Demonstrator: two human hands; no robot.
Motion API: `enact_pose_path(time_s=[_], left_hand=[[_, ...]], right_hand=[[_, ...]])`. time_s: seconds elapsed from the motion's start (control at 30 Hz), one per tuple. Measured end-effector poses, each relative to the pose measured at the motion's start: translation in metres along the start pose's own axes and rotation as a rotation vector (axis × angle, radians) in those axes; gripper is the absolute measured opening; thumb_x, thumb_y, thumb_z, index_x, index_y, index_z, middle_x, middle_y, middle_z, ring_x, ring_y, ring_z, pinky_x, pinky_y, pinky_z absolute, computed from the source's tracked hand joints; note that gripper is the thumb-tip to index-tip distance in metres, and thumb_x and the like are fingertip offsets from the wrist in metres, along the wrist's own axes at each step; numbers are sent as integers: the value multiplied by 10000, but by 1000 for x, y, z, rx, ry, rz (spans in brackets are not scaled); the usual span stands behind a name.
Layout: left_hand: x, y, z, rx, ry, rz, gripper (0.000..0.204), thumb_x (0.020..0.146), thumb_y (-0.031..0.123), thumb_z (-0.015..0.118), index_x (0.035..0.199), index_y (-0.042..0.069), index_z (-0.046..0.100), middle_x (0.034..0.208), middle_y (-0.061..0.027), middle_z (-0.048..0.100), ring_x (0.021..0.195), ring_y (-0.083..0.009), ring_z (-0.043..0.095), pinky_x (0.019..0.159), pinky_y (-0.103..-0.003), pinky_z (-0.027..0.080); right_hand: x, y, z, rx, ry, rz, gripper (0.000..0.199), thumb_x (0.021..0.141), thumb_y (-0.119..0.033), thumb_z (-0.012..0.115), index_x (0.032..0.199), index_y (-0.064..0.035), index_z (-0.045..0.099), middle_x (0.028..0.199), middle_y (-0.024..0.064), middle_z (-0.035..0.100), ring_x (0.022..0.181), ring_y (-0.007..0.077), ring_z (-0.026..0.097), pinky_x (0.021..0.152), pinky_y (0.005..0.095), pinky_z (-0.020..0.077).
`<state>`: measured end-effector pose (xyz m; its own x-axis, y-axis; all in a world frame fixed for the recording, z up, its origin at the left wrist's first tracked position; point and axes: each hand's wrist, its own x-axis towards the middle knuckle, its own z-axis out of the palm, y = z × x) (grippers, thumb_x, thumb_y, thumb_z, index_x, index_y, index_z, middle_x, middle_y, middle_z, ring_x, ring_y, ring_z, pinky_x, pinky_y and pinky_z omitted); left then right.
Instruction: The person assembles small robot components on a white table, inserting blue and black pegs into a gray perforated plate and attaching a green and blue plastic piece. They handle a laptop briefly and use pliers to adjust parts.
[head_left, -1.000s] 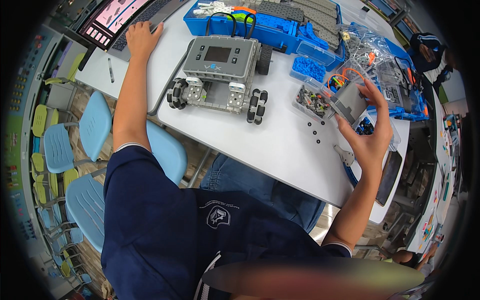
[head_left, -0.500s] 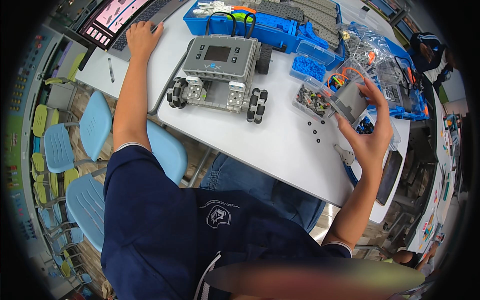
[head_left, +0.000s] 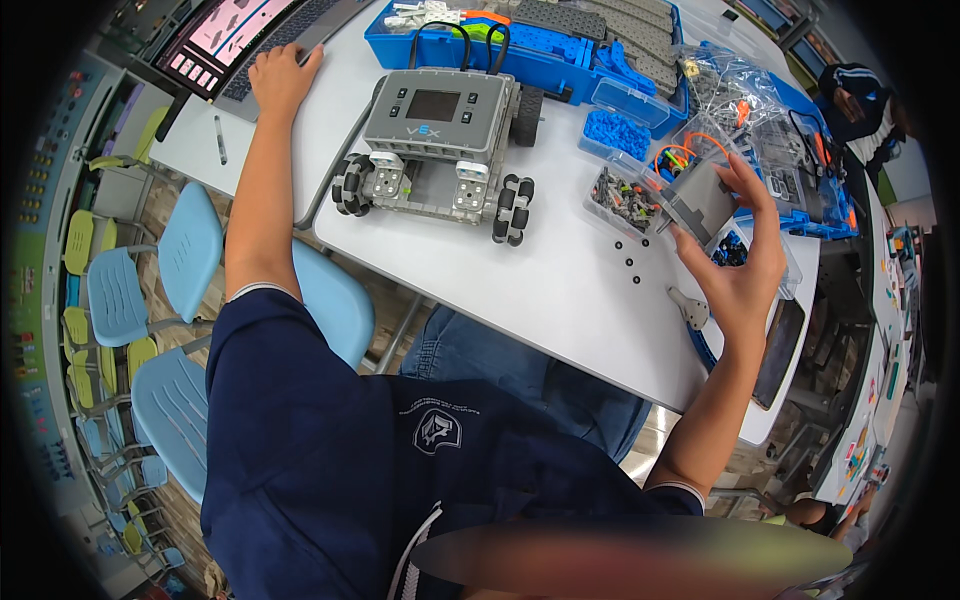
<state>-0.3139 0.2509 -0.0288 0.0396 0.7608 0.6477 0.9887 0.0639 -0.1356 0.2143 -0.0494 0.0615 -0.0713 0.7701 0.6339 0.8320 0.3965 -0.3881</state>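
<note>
My left hand [head_left: 282,80] lies with its fingers stretched out on the near edge of the laptop [head_left: 318,22], beside its keyboard. At the right, my right hand [head_left: 742,262] grips a grey box-shaped plastic part [head_left: 703,200] between thumb and fingers, raised over the small parts containers. The far side of that part is hidden. Between my hands stands a wheeled robot [head_left: 435,150] with a grey control block on top, black cables behind it and black-and-grey roller wheels.
Behind the robot sits a blue bin [head_left: 560,70] of grey and blue building pieces. Clear boxes hold blue pegs [head_left: 615,132] and mixed connectors [head_left: 622,203]. Several small black rings [head_left: 630,263] dot the white table [head_left: 480,275]. A tablet [head_left: 778,355] lies right; a pen [head_left: 221,140] left.
</note>
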Motion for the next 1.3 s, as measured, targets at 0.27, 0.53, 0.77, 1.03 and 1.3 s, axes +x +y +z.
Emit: enact_pose_path(time_s=[0.27, 0.53, 0.77, 1.03, 1.3], left_hand=[[1, 0, 5, 70, 34, -32, 697, 905, 683, 549, 1175, 70, 743, 1179, -154, 703, 1151, -338, 590, 1029, -467, 399], [0, 5, -9, 51, -18, 15, 593, 921, 618, 588, 1147, 101, 767, 1186, -79, 723, 1177, -306, 593, 1046, -447, 397], [-2, 8, -13, 98, 13, 31, 536, 924, 602, 591, 1062, 125, 792, 1114, -65, 746, 1117, -287, 612, 1008, -432, 405], [-2, 4, -6, 71, 54, 36, 524, 910, 600, 589, 1037, 137, 800, 1049, -77, 746, 1039, -295, 621, 943, -442, 414], [-10, 0, -2, -22, -46, -61, 600, 898, 654, 581, 1136, 138, 775, 1181, -103, 717, 1150, -322, 589, 1021, -464, 401]], right_hand=[[0, -1, -1, 6, -14, 10, 829, 652, -54, 847, 1432, -103, 571, 1271, 101, 689, 1163, 263, 633, 1037, 392, 486], [0, 0, -2, 6, -8, 5, 831, 654, -52, 851, 1435, -98, 568, 1269, 105, 691, 1163, 264, 632, 1037, 391, 482], [0, -1, -2, 2, -4, -2, 828, 656, -52, 849, 1434, -97, 569, 1258, 101, 696, 1145, 258, 633, 1029, 389, 482], [0, -2, -1, -6, 1, -10, 817, 661, -52, 844, 1431, -98, 572, 1245, 97, 698, 1131, 259, 633, 1017, 390, 485], [-3, -5, -6, -6, -12, -13, 819, 659, -43, 842, 1431, -95, 574, 1240, 98, 698, 1130, 259, 631, 1015, 390, 486]])
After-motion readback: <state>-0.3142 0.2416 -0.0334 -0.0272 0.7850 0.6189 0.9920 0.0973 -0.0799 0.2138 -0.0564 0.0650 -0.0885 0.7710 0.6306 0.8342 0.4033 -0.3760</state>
